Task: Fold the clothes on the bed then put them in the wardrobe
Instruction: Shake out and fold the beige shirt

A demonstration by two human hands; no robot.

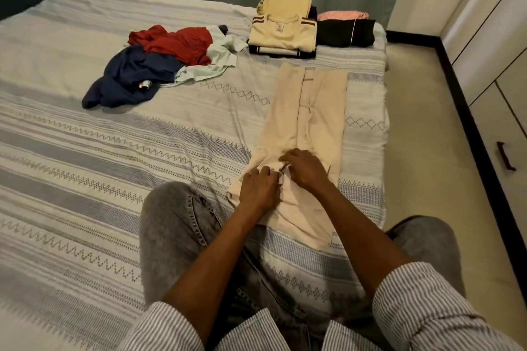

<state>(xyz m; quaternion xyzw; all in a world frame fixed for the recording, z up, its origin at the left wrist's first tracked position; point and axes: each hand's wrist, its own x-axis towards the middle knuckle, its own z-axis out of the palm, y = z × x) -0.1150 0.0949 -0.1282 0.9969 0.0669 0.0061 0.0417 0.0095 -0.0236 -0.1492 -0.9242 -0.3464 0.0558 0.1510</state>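
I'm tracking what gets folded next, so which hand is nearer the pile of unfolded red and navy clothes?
Left. The left hand rests on the beige trousers, on the side toward the unfolded pile; the right hand lies just beyond it, farther from the pile.

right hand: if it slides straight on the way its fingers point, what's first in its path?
The right hand points left toward the left hand, so it would likely meet those fingers first, over the beige trousers. The gap looks tiny; depth is unclear.
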